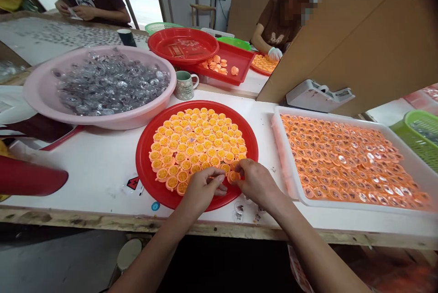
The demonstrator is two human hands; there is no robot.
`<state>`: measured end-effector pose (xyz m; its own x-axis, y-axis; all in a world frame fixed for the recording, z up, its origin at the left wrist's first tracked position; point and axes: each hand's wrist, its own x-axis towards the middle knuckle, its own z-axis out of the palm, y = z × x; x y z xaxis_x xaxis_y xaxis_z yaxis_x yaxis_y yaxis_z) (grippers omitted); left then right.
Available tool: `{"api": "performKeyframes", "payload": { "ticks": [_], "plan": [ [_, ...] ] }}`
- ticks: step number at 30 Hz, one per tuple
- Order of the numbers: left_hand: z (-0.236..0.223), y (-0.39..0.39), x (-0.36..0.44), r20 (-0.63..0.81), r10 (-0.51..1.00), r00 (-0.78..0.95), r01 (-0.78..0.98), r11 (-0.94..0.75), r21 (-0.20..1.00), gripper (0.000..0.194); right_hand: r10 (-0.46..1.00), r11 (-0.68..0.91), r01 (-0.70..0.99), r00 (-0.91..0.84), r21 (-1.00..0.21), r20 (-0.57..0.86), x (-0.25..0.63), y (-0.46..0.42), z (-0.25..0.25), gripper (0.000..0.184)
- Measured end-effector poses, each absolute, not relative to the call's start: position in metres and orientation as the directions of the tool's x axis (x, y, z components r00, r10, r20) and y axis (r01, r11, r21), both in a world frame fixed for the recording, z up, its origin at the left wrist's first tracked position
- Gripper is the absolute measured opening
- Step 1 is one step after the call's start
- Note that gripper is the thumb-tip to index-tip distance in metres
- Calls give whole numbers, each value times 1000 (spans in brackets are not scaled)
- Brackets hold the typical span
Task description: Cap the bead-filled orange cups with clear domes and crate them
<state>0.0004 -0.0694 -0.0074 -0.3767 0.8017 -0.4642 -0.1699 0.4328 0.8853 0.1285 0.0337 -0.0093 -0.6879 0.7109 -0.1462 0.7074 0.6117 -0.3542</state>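
Note:
A round red tray lies on the white table in front of me, packed with several small orange caps. My left hand rests on the tray's near edge, fingers pinched together on something small I cannot make out. My right hand is beside it, fingertips pinched on an orange cap at the near rim of the cluster. The two hands almost touch.
A white tray of finished orange pieces sits to the right. A pink basin of clear shiny parts stands at left, a mug behind. Further back are red trays and two other people. Cardboard stands at right.

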Motion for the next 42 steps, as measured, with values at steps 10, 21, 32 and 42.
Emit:
{"api": "performKeyframes", "payload": {
  "ticks": [10, 21, 32, 42],
  "plan": [
    [8, -65, 1, -464, 865, -192, -373, 373, 849, 29, 659, 530, 449, -752, -719, 16, 164, 24, 14, 8],
    [3, -88, 1, -530, 802, -275, -469, 369, 802, 32, 475, 608, 344, -880, -716, -20, 192, -10, -43, 30],
    [8, -91, 25, -529, 827, -191, -481, 391, 785, 31, 734, -220, 147, -626, -964, -263, 219, -3, -40, 20],
    [2, -88, 31, -514, 841, -169, -506, 373, 777, 29, 856, -104, 64, -502, -992, -123, 210, -4, -33, 9]
  ]
}}
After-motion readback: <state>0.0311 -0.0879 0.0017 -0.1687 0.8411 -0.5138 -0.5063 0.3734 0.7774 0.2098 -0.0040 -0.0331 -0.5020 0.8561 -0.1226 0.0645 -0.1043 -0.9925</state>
